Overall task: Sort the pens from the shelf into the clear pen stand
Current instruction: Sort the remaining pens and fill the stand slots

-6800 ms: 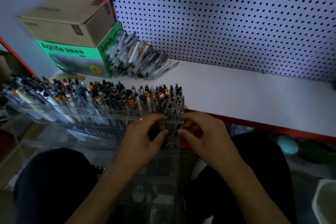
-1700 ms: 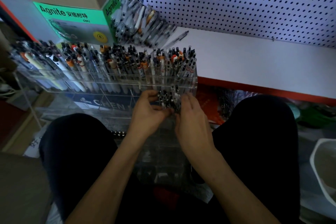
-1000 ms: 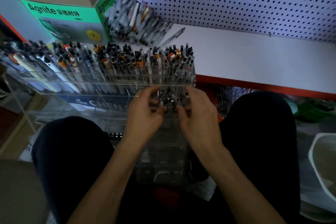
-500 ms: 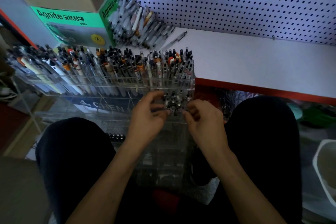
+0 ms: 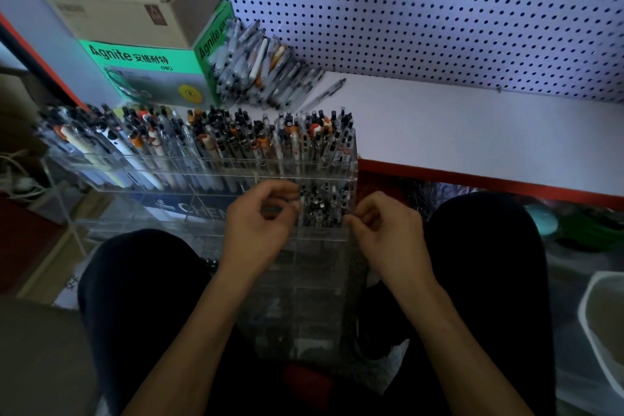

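Observation:
The clear pen stand (image 5: 216, 176) stands in tiers between my knees and the shelf. Its top row (image 5: 236, 142) is packed with upright pens. In the lower tier a right-hand compartment holds a dark bunch of pens (image 5: 320, 206). My left hand (image 5: 260, 226) is curled at the bunch's left side, thumb and forefinger pinching the nearest pens. My right hand (image 5: 385, 230) is curled at the compartment's right wall, fingertips pressed together; what they hold is too dim to make out. A loose pile of pens (image 5: 263, 78) leans on the white shelf (image 5: 472, 132), one stray pen (image 5: 324, 94) beside it.
A green Agnite box (image 5: 145, 74) with a cardboard box (image 5: 135, 17) on top stands at the shelf's left end. White pegboard (image 5: 439, 10) backs the shelf. My knees (image 5: 489, 263) flank the stand. A pale bin (image 5: 604, 331) sits low on the right.
Both hands have drawn apart from the middle of the lower bunch to its two sides. The view has tilted up slightly, showing more of the boxes.

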A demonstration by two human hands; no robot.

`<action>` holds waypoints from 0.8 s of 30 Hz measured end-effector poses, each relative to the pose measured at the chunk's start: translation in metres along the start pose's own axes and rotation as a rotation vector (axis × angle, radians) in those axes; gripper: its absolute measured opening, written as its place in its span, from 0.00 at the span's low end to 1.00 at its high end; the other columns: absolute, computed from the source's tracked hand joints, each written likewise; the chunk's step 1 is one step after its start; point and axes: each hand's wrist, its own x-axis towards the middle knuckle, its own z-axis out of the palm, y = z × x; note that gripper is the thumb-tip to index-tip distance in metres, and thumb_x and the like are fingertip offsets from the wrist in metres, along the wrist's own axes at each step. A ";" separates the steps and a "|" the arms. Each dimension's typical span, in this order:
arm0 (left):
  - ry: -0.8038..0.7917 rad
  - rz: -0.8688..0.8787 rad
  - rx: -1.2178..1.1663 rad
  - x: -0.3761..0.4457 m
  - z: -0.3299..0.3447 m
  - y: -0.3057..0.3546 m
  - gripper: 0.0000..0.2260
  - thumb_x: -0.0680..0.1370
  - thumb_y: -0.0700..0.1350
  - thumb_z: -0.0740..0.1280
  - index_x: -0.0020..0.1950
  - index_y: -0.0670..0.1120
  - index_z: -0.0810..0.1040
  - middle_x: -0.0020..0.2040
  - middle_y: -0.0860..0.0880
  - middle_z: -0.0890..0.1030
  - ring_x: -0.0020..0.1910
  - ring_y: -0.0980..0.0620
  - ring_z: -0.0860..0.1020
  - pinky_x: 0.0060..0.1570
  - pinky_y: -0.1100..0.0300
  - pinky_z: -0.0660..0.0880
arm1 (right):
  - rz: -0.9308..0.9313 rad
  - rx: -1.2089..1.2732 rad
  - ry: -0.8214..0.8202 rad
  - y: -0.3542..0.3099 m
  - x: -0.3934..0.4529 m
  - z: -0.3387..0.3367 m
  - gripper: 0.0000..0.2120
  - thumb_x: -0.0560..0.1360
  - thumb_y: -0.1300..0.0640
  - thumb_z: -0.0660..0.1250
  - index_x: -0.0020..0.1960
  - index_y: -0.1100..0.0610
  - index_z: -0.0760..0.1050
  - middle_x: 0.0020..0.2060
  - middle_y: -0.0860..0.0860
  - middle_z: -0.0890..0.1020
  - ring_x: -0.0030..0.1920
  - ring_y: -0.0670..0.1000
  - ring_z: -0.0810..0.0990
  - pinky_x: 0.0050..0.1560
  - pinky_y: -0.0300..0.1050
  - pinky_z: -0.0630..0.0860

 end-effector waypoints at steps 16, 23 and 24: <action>-0.344 0.202 0.085 0.115 -0.028 0.109 0.05 0.78 0.42 0.70 0.52 0.50 0.82 0.42 0.50 0.84 0.39 0.54 0.83 0.41 0.60 0.80 | -0.151 0.264 -0.042 -0.060 0.107 -0.086 0.04 0.74 0.53 0.74 0.45 0.50 0.79 0.38 0.47 0.82 0.39 0.47 0.81 0.43 0.42 0.79; -0.434 0.126 0.624 0.217 0.010 0.099 0.05 0.78 0.44 0.69 0.53 0.46 0.82 0.47 0.50 0.81 0.44 0.52 0.80 0.45 0.57 0.78 | -0.023 0.383 -0.075 -0.048 0.172 -0.075 0.04 0.74 0.56 0.74 0.44 0.53 0.79 0.37 0.48 0.83 0.33 0.42 0.81 0.35 0.32 0.76; -0.463 0.097 0.712 0.230 0.019 0.091 0.06 0.78 0.45 0.69 0.52 0.45 0.81 0.48 0.48 0.80 0.45 0.50 0.79 0.46 0.56 0.77 | 0.000 0.390 -0.082 -0.043 0.179 -0.070 0.04 0.74 0.56 0.74 0.45 0.54 0.79 0.37 0.48 0.83 0.33 0.41 0.81 0.35 0.33 0.76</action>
